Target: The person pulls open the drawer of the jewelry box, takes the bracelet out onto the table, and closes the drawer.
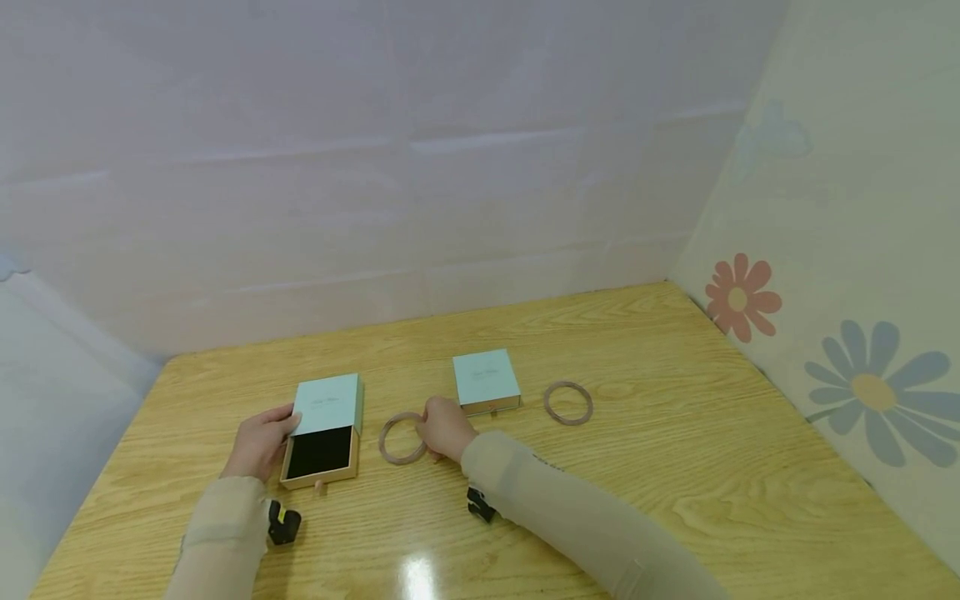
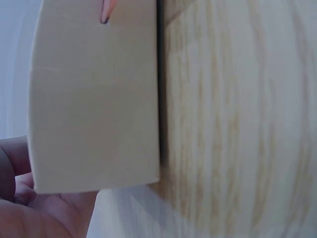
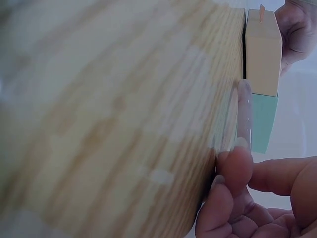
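Observation:
A light-blue drawer box (image 1: 327, 404) stands on the left with its cream drawer (image 1: 321, 479) pulled out toward me, showing a black lining. My left hand (image 1: 258, 442) grips this box at its left side; the left wrist view shows the drawer front (image 2: 94, 109) with a small pink pull tab. To the right of that box, a pale mauve bangle (image 1: 381, 443) lies at the table surface, and my right hand (image 1: 447, 427) pinches its right edge. The right wrist view shows the fingers (image 3: 237, 171) on the bangle (image 3: 244, 109) close to the wood.
A second light-blue box (image 1: 486, 377), closed, stands just behind my right hand. Another mauve bangle (image 1: 567, 403) lies to its right on the wooden table (image 1: 675, 433). Pale sheeting (image 1: 337, 208) rises behind the table, and a flower-patterned sheet (image 1: 862, 275) hangs on the right.

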A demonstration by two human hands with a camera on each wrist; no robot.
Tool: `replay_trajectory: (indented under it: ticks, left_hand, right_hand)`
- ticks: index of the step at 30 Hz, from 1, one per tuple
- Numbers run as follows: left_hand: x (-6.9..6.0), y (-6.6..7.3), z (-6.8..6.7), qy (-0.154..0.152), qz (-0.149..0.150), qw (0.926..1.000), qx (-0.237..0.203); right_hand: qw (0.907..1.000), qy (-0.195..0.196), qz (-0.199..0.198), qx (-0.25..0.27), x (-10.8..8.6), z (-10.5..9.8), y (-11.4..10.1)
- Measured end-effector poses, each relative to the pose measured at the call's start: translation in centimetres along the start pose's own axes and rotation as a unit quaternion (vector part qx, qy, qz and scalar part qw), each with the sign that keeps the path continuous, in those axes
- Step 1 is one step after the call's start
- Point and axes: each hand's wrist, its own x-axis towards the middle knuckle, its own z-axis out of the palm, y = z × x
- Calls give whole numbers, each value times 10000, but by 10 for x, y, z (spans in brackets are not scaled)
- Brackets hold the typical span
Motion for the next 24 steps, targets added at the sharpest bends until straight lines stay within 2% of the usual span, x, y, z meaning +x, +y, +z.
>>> replay_trajectory:
  ticks: [15,24]
  left_hand:
    - [-1,-1,0,43,25,10000,-58]
    - [-1,-2,0,6,38,10000,-49]
  right_hand:
    - [9991,-14,3,-414,0,-1,-1]
    - [9997,7,-82,-235,-2,0,1]
